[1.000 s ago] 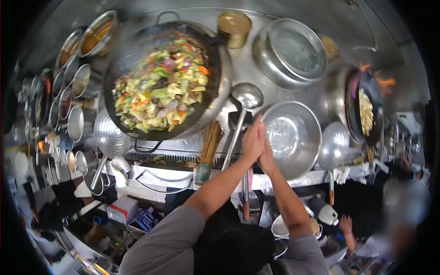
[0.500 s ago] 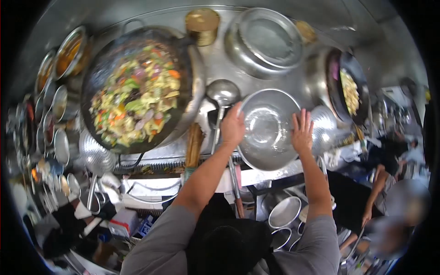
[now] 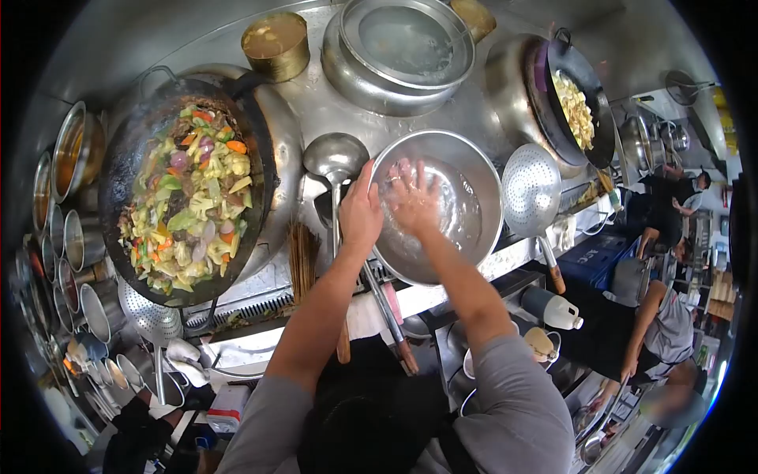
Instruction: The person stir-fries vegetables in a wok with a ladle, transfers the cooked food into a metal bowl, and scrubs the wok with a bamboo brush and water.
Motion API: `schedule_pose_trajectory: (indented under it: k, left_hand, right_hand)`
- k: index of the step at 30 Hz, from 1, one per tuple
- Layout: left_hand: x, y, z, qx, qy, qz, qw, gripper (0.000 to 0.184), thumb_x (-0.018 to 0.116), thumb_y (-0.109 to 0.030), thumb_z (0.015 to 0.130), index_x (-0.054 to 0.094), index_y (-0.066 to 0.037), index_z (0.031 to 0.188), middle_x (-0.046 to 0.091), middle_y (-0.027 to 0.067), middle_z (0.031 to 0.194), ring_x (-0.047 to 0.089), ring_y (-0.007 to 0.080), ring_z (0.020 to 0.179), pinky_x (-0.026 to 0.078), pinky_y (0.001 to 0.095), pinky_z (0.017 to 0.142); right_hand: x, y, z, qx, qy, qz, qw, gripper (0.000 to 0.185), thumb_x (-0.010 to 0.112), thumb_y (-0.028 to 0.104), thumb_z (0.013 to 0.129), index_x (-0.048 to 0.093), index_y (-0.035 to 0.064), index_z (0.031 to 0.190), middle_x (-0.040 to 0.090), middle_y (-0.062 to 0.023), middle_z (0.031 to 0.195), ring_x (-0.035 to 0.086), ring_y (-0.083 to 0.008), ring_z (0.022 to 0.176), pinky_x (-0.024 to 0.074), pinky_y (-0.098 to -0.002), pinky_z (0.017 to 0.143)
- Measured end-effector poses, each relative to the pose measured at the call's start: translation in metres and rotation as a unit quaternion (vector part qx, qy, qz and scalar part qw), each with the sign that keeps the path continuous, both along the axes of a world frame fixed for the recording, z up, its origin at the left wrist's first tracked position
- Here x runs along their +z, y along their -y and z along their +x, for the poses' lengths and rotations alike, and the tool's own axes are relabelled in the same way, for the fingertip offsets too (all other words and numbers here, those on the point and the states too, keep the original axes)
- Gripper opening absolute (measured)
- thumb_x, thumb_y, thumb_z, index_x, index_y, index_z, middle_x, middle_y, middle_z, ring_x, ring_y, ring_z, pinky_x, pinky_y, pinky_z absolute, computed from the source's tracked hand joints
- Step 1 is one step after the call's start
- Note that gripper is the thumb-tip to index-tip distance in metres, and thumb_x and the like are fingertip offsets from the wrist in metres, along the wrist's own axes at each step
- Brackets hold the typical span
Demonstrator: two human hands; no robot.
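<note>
A wide steel bowl [image 3: 478, 174] stands on the counter in front of me, with what looks like clear water inside. My left hand [image 3: 361, 215] holds its left rim. Fingers spread, my right hand [image 3: 414, 197] reaches into the bowl, its fingertips apparently in the water. Just left of the bowl rests a large ladle [image 3: 336, 156], its handle passing close to my left hand. A perforated skimmer [image 3: 533, 186] leans at the bowl's right side.
To the left sits a big wok [image 3: 130, 189] of mixed vegetables [image 3: 189, 205]. Behind stand a lidded steel pot [image 3: 379, 87] and a brass-coloured tin [image 3: 275, 47]. A smaller wok [image 3: 604, 110] is at right, a bamboo brush [image 3: 303, 261] near the front edge. A co-worker [image 3: 671, 324] stands at far right.
My right hand has left the bowl's right rim and moved leftward into the bowl. The left hand stays at the left rim. The whole view has shifted, with the counter items now further left.
</note>
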State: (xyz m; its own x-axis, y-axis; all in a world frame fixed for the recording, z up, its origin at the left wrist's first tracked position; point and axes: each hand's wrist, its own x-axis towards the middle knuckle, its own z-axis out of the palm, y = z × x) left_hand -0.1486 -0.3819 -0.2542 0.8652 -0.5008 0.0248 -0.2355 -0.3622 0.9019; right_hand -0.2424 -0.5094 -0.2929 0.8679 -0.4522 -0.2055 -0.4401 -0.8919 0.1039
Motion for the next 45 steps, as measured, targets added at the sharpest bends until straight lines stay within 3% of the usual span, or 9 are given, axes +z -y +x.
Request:
schedule_pose_trajectory:
  k: [8,10,14,16,19,25,36,38,45]
  left_hand:
    - [0.001,0.008,0.010,-0.023,0.033,0.009,0.999,0.047,0.059,-0.011,0.100,0.056,-0.016,0.146,0.070,0.0199,0.125,0.067,0.0419,0.109,0.053,0.0495,0.092]
    - [-0.005,0.010,0.012,-0.018,0.023,0.011,1.000,0.045,0.058,-0.013,0.101,0.056,-0.015,0.146,0.070,0.0192,0.124,0.068,0.0412,0.109,0.053,0.0492,0.094]
    - [-0.011,0.016,0.012,-0.030,0.019,0.032,0.999,0.038,0.053,-0.015,0.103,0.058,-0.006,0.140,0.066,0.0235,0.131,0.063,0.0421,0.120,0.049,0.0483,0.103]
    - [-0.037,0.016,0.013,-0.060,-0.041,-0.011,0.997,0.037,0.051,-0.011,0.100,0.057,0.001,0.135,0.065,0.0285,0.125,0.061,0.0455,0.118,0.049,0.0508,0.102]
    - [-0.064,0.028,-0.010,-0.004,0.030,0.094,0.995,0.031,0.049,-0.022,0.101,0.059,0.001,0.120,0.068,0.0273,0.105,0.066,0.0476,0.095,0.051,0.0596,0.084]
    - [-0.073,0.076,-0.040,-0.030,-0.167,0.090,0.981,0.044,0.055,-0.007,0.093,0.053,-0.002,0.137,0.062,0.0286,0.133,0.062,0.0478,0.119,0.049,0.0545,0.102]
    - [0.028,0.126,-0.028,0.020,-0.372,-0.177,0.911,0.028,0.069,-0.005,0.086,0.056,-0.004,0.111,0.069,0.0189,0.115,0.066,0.0373,0.111,0.050,0.0461,0.092]
    - [0.045,0.137,-0.025,0.034,-0.284,-0.388,0.876,0.030,0.071,0.003,0.086,0.054,-0.006,0.109,0.063,0.0084,0.093,0.060,0.0176,0.089,0.049,0.0343,0.080]
    - [0.106,0.129,-0.020,-0.002,-0.133,-0.491,0.861,0.026,0.075,-0.001,0.083,0.051,-0.009,0.087,0.047,0.0015,0.083,0.047,0.0124,0.081,0.041,0.0301,0.072]
  right_hand:
    - [0.068,0.069,-0.134,-0.039,-0.074,-0.239,0.967,0.057,0.062,0.029,0.098,0.049,0.0079,0.150,0.023,-0.0117,0.170,0.027,-0.0266,0.156,0.0333,-0.0607,0.119]
    - [0.069,0.058,-0.166,-0.333,0.237,-0.029,0.912,0.052,0.075,0.026,0.087,0.060,0.0031,0.131,0.051,-0.0235,0.145,0.055,-0.0355,0.128,0.0492,-0.0535,0.100]
    - [0.054,0.086,-0.205,-0.432,0.228,0.205,0.848,0.039,0.078,0.027,0.082,0.061,-0.0003,0.104,0.066,-0.0181,0.085,0.068,-0.0328,0.089,0.0508,-0.0469,0.080]
    - [-0.025,0.127,-0.245,-0.337,0.428,0.062,0.837,0.036,0.077,0.022,0.082,0.062,-0.0029,0.104,0.068,-0.0152,0.090,0.060,-0.0276,0.081,0.0508,-0.0387,0.077]
    - [0.079,0.139,-0.226,-0.395,0.366,0.277,0.796,0.024,0.073,0.017,0.092,0.060,0.0008,0.104,0.059,-0.0020,0.089,0.054,-0.0143,0.083,0.0482,-0.0328,0.074]
    - [0.241,0.056,-0.138,-0.212,0.404,0.109,0.883,0.027,0.062,0.011,0.087,0.038,0.0016,0.078,0.033,-0.0059,0.068,0.033,-0.0173,0.065,0.0298,-0.0404,0.058]
    - [0.268,-0.060,-0.176,-0.040,0.392,-0.152,0.907,0.029,0.064,-0.001,0.086,0.037,-0.0012,0.073,0.040,-0.0148,0.072,0.046,-0.0362,0.064,0.0347,-0.0480,0.056]
    - [0.267,-0.062,-0.196,-0.073,0.367,-0.182,0.910,0.026,0.065,0.004,0.089,0.043,-0.0017,0.077,0.043,-0.0157,0.074,0.049,-0.0382,0.069,0.0388,-0.0491,0.062]
    - [0.218,-0.035,-0.289,-0.186,0.324,-0.254,0.892,0.056,0.076,0.032,0.092,0.060,-0.0140,0.120,0.065,-0.0314,0.110,0.063,-0.0499,0.106,0.0516,-0.0517,0.089]
